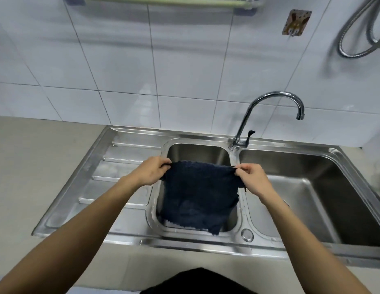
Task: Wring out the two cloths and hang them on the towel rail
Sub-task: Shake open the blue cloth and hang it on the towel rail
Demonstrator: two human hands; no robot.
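A dark navy cloth (198, 194) hangs spread flat above the small middle basin of the steel sink (129, 238). My left hand (152, 171) pinches its upper left corner and my right hand (251, 178) pinches its upper right corner. The cloth's lower edge dangles in front of the basin. A pale green towel rail (163, 2) runs along the tiled wall at the top of the view, bare along the part I can see. I can see only one cloth.
A chrome gooseneck tap (271, 109) stands behind the basins, its spout over the large right basin (324, 187). A ribbed draining board (112, 179) lies to the left. A metal shower hose (354, 28) loops at the upper right. A damaged wall plate (296, 22) sits beside the rail.
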